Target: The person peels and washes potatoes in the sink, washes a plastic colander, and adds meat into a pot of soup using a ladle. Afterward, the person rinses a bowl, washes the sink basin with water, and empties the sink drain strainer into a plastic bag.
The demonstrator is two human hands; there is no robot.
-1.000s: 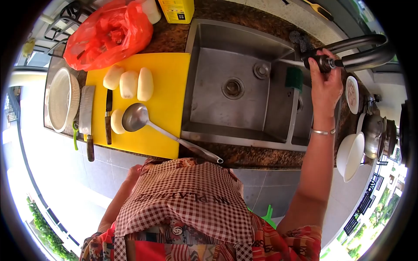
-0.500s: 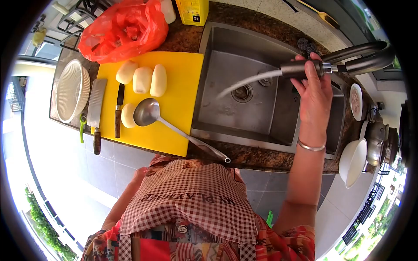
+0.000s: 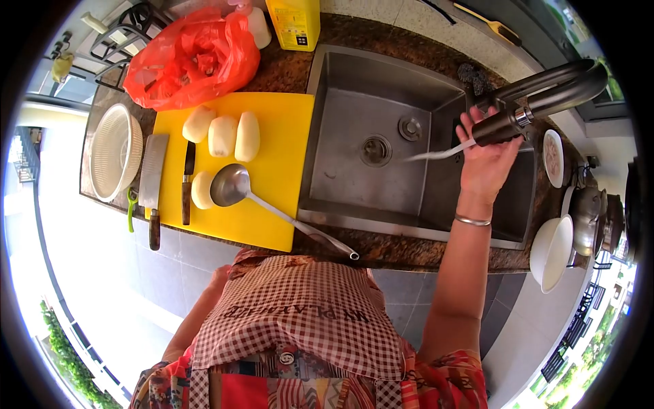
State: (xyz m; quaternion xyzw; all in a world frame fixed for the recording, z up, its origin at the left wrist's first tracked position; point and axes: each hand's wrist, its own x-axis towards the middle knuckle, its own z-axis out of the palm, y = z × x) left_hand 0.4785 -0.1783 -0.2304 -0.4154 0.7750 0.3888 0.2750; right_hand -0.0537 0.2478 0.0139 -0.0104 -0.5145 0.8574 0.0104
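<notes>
My right hand is palm up beneath the dark spray head of the tap. Its fingers are spread past the far side, and the thumb is off to the right, not wrapped over it. A thin stream of water runs left from the spray head into the steel sink. My left hand hangs by the apron at the left; its fingers are hidden.
A yellow cutting board carries several peeled pale vegetables, a ladle and a small knife. Left are a cleaver, a green peeler and a white basket. A red bag lies behind; a white bowl stands right.
The spray head has moved right and slightly down, closer to the tap's arm. My right thumb has come off its top and the fingers have spread. The water stream is thinner and shorter.
</notes>
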